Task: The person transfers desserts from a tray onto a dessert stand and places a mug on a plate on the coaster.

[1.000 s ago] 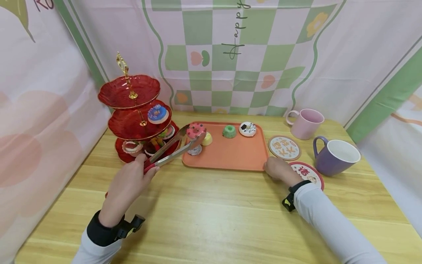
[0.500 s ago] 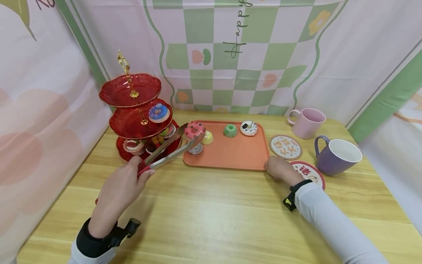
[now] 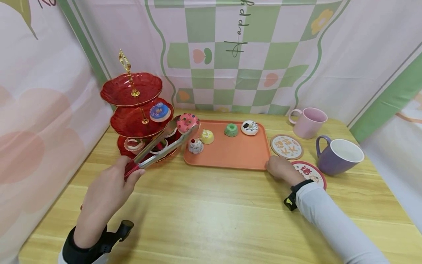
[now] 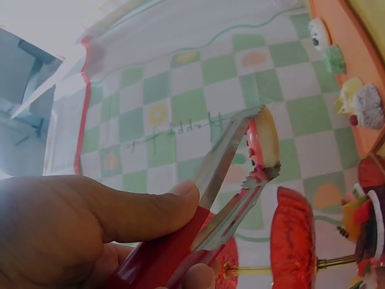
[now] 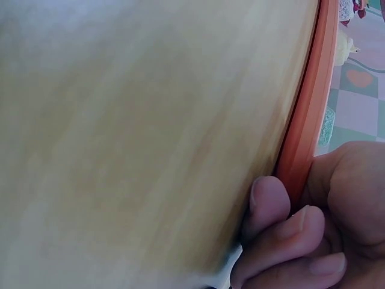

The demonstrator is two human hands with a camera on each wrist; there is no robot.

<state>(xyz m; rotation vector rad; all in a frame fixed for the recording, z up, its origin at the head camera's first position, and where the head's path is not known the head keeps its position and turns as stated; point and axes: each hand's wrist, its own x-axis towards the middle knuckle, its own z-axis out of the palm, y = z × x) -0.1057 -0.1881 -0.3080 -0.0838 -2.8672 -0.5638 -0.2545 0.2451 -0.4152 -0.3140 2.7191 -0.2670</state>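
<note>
Metal tongs with red handles [image 4: 162, 250] are gripped in my left hand [image 3: 105, 192]. Between their tips is a pink donut with dark dots [image 3: 188, 123], raised beside the three-tier red stand [image 3: 115, 90]. In the left wrist view, the donut [image 4: 268, 141] is held edge-on. My right hand [image 3: 281, 169] pinches the near right corner of the orange tray [image 3: 230, 157]; the right wrist view shows fingers curled at the tray's edge [image 5: 307, 114]. On the tray sit a silvery cupcake [image 3: 196, 146], a yellow cake [image 3: 207, 136], a green ring cake [image 3: 231, 129] and a white donut [image 3: 249, 128].
A blue donut [image 3: 159, 112] sits on the stand's middle tier, and several small cakes lie on the bottom one. To the right are two coasters [image 3: 287, 146], a pink mug [image 3: 310, 123] and a purple mug [image 3: 339, 156]. A patterned cloth [image 3: 227, 88] hangs behind.
My left hand has drawn back to the left and nearer. The tongs carry the pink donut left and up, away from above the tray toward the stand. My right hand stays put.
</note>
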